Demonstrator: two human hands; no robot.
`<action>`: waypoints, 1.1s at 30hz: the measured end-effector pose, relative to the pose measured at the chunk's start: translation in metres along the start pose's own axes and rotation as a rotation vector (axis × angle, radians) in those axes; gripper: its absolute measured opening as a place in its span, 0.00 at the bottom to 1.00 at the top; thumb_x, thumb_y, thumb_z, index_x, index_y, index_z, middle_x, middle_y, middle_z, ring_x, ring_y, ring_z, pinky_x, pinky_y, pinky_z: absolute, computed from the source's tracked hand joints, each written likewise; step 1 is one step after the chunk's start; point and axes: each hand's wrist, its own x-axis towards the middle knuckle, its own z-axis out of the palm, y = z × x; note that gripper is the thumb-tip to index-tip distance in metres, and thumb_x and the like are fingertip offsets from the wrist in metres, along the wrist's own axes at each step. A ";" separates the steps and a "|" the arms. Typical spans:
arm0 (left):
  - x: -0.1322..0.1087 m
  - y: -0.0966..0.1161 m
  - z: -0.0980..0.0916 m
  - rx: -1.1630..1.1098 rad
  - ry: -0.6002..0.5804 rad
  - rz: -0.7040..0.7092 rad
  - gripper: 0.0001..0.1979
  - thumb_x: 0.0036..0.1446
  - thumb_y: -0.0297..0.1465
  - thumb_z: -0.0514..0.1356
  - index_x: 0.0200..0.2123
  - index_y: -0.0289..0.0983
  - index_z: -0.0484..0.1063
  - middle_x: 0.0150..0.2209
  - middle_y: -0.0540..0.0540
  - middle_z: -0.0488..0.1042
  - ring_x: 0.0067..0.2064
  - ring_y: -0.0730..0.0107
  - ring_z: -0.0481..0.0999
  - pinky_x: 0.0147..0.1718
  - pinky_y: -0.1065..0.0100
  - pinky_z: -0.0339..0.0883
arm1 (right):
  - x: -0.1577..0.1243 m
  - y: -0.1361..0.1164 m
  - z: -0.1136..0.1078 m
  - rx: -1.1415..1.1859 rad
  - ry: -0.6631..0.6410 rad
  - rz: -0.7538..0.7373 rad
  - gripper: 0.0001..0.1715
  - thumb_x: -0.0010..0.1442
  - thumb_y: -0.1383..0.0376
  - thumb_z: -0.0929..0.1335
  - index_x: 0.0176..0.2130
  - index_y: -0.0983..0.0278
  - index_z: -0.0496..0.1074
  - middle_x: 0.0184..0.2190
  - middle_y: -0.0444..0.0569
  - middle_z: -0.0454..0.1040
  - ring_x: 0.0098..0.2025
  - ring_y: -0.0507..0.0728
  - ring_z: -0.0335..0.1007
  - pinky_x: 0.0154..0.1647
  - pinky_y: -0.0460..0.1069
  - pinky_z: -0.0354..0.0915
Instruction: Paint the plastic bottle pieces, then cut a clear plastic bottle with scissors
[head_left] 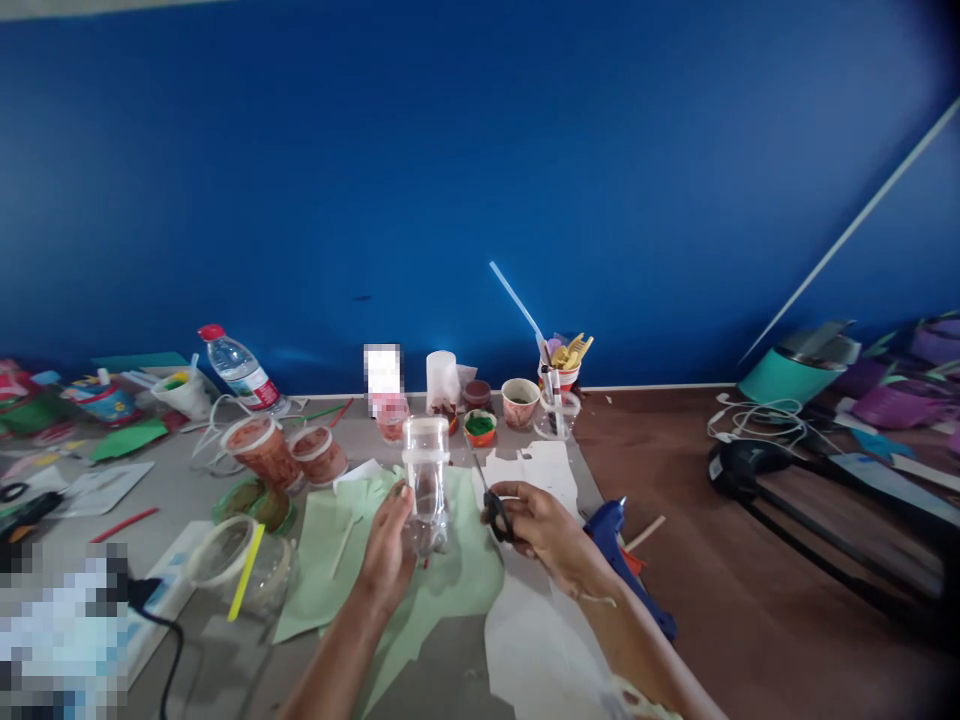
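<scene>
Upright in front of me stands a cut clear plastic bottle (429,500) with a whitish band around its upper part. My left hand (388,550) is closed around its left side. In my right hand (541,530) is a pair of scissors (498,514) with black handles, fingers wrapped at the grips and the blades pointing up and away from me. The blades are apart from the bottle, to its right. Beneath both hands lie light green paper (457,590) and white paper (525,610) with cut edges.
A blue glue gun (611,530) lies right of my right hand. Stained cups (259,450), a clear tub (225,560) and a water bottle (244,370) stand at left. Small paint cups (480,428) line the back by the blue wall (450,180). A black frame (817,560) lies far right.
</scene>
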 end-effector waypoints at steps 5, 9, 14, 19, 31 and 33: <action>-0.001 -0.001 -0.003 -0.002 -0.012 -0.029 0.23 0.44 0.43 0.69 0.39 0.34 0.72 0.28 0.46 0.78 0.20 0.71 0.73 0.17 0.73 0.62 | -0.007 -0.006 0.003 0.381 -0.194 -0.044 0.29 0.42 0.61 0.76 0.45 0.65 0.72 0.26 0.47 0.73 0.25 0.49 0.60 0.21 0.43 0.45; 0.001 -0.004 -0.006 -0.018 0.004 -0.014 0.23 0.46 0.44 0.68 0.41 0.35 0.72 0.31 0.45 0.79 0.25 0.69 0.76 0.21 0.71 0.67 | -0.014 -0.002 0.003 0.559 -0.413 -0.032 0.26 0.44 0.53 0.75 0.39 0.66 0.77 0.29 0.50 0.74 0.27 0.50 0.59 0.26 0.45 0.52; 0.003 -0.004 -0.007 -0.068 -0.047 0.034 0.23 0.44 0.42 0.70 0.41 0.37 0.73 0.33 0.46 0.79 0.33 0.65 0.79 0.29 0.70 0.71 | -0.018 0.005 0.008 0.525 -0.544 -0.001 0.25 0.46 0.55 0.74 0.41 0.68 0.77 0.28 0.51 0.74 0.26 0.51 0.62 0.24 0.45 0.50; 0.004 -0.006 -0.008 -0.085 -0.057 0.056 0.17 0.46 0.38 0.68 0.39 0.37 0.74 0.34 0.47 0.78 0.37 0.66 0.78 0.35 0.69 0.71 | -0.016 0.010 0.013 0.413 -0.551 0.028 0.28 0.46 0.56 0.74 0.44 0.70 0.76 0.23 0.48 0.73 0.17 0.46 0.54 0.18 0.44 0.40; 0.009 -0.012 -0.016 0.010 -0.028 0.013 0.20 0.47 0.43 0.67 0.38 0.35 0.73 0.28 0.48 0.75 0.23 0.72 0.70 0.22 0.72 0.63 | -0.016 0.014 0.017 0.405 -0.536 0.022 0.25 0.46 0.56 0.75 0.39 0.72 0.76 0.19 0.46 0.70 0.21 0.49 0.59 0.24 0.45 0.46; 0.008 -0.010 -0.014 -0.006 -0.016 0.019 0.22 0.47 0.45 0.66 0.41 0.36 0.73 0.29 0.48 0.75 0.25 0.71 0.71 0.22 0.72 0.63 | -0.016 0.014 0.018 0.403 -0.525 0.031 0.24 0.46 0.57 0.74 0.39 0.72 0.75 0.20 0.46 0.70 0.21 0.49 0.59 0.24 0.46 0.45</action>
